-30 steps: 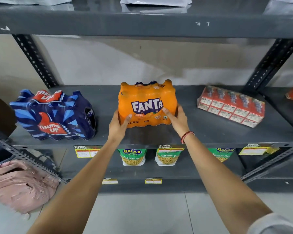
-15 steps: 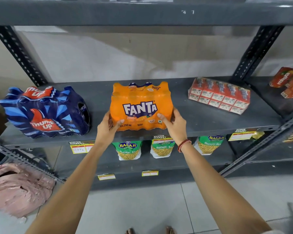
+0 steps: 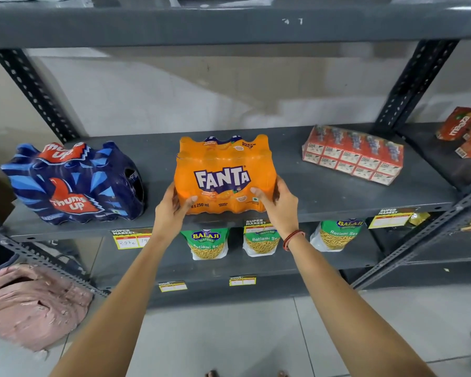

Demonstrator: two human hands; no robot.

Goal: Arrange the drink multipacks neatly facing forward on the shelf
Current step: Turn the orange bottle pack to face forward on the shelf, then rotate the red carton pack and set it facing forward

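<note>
An orange Fanta multipack [image 3: 223, 172] stands at the front middle of the grey shelf [image 3: 324, 197], logo facing me. My left hand [image 3: 173, 208] grips its lower left corner and my right hand [image 3: 279, 205] grips its lower right corner, thumbs on the front face. To the left a dark blue Thums Up multipack [image 3: 74, 183] stands near the shelf's front edge, turned slightly to the left. At the right rear a red pack of small juice cartons [image 3: 354, 155] lies flat and skewed.
Red Maaza cartons [image 3: 465, 131] lie on the neighbouring shelf at far right. Green Balaji snack bags [image 3: 208, 242] hang on the lower shelf beneath yellow price tags [image 3: 131, 239]. A pink bag [image 3: 33, 306] sits lower left. Slotted uprights [image 3: 411, 83] frame the bay.
The Fanta pack has come forward to the shelf's front edge in both hands. My view has dropped back and shifted a little.
</note>
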